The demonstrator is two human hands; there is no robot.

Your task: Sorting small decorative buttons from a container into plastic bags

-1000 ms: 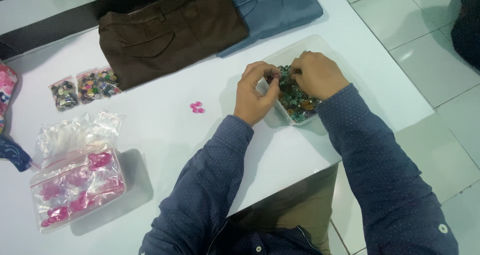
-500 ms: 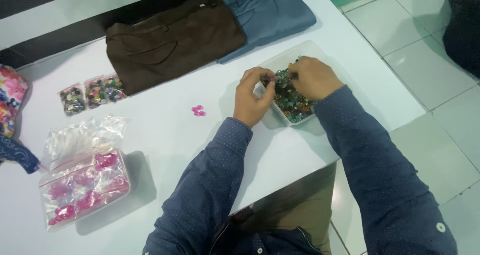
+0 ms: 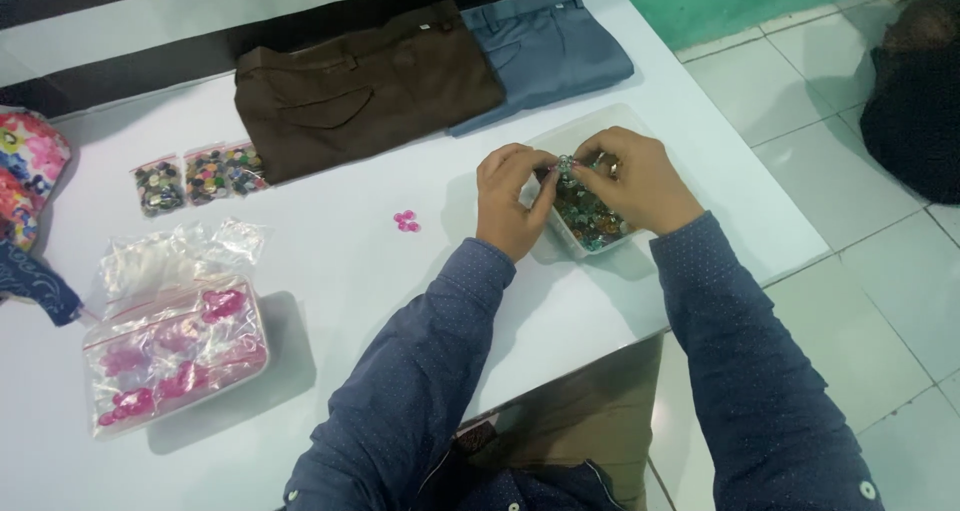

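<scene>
Both hands pinch at one small shiny piece (image 3: 566, 163) held between the fingertips, right over the tray of mixed beads (image 3: 590, 216). Left hand (image 3: 512, 199) has thumb and forefinger pressed together on it from the near side; right hand (image 3: 638, 179) closes on it from the far side, fingers curled. Too small to tell what the piece is — looks like a clear or silvery bit, same kind as the tray's contents.

Holding it above the tray makes sense as a judgement: anything that slips falls back in with the rest, not onto the surface (image 3: 330, 261). Tray sits close to the front right edge, within easy reach of both forearms, which rest low over the edge.

Further out: two tiny pink pieces (image 3: 406, 221) lie loose on the surface, left of the left hand, well apart from the tray. Three small clear packets of dark mixed beads (image 3: 200, 176) sit in a row farther left. Near the front left, a clear bag of pink pieces (image 3: 175, 356) with crumpled empty plastic (image 3: 170, 253) just behind it. Along the far side, folded brown trousers (image 3: 365, 91) and folded blue-grey trousers (image 3: 550, 51) lie side by side, touching — out of the working area. Flowered cloth (image 3: 28, 171) at the left edge, partly cut off.
</scene>
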